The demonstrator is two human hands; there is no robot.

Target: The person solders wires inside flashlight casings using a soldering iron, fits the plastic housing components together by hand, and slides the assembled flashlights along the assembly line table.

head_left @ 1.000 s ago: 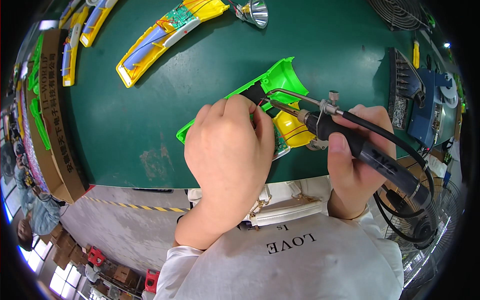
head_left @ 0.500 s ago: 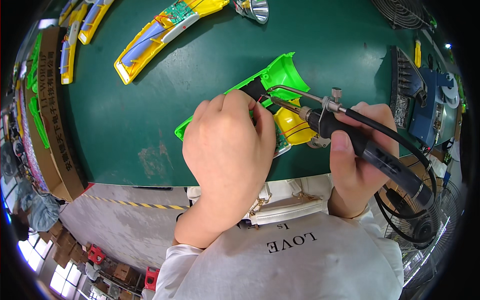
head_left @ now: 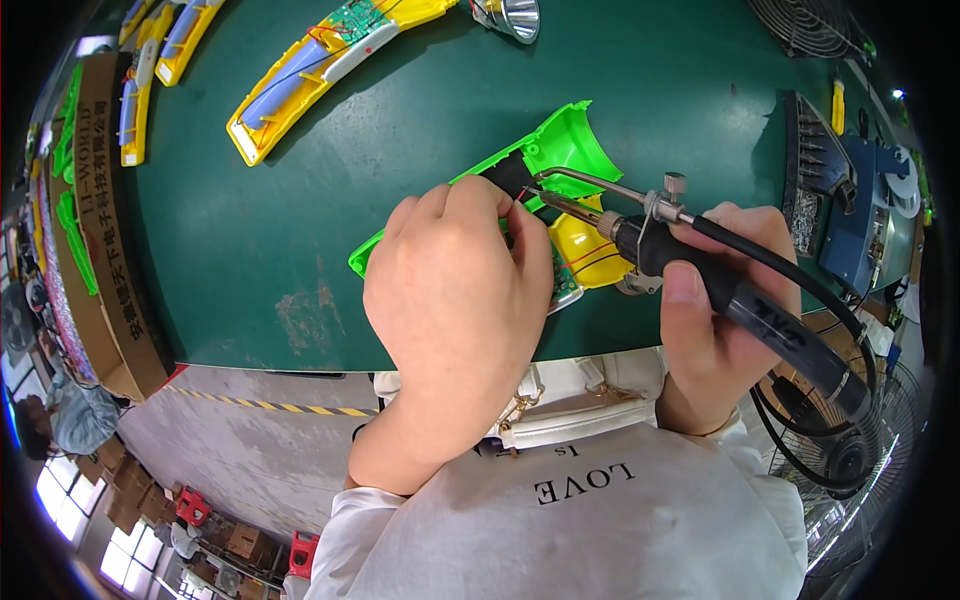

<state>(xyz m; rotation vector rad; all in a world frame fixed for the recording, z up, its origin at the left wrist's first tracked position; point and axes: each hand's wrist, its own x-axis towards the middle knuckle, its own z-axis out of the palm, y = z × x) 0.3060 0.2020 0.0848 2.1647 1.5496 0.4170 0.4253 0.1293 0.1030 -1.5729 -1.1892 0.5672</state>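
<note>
My right hand [head_left: 725, 310] is wrapped round a black soldering iron [head_left: 690, 270], which has a thin metal solder-feed tube [head_left: 600, 185] clamped along its side. The iron's tip points left, to the fingertips of my left hand [head_left: 455, 290]. That hand is closed in a pinch, and a thin red wire [head_left: 522, 194] shows at its fingertips; the fingertips themselves are mostly hidden. Beneath the hand lies a bright green plastic housing half [head_left: 570, 150] with a black piece [head_left: 508, 175] inside. Beside it is a yellow housing [head_left: 585, 250] with wires and a green circuit board [head_left: 566, 280], partly covered by my left hand.
Farther off on the green table [head_left: 250, 220] lies an open yellow housing [head_left: 245, 140] with a blue battery [head_left: 285, 90], near a silver reflector [head_left: 518, 18]. More yellow housings [head_left: 135, 140] and a cardboard box [head_left: 115, 250] are left. A blue device [head_left: 860, 220] stands right; a fan [head_left: 880, 430] is lower right.
Both hands and the iron stay almost in place. The green housing has shifted very slightly. In the background at left, a person's head has come more into view.
</note>
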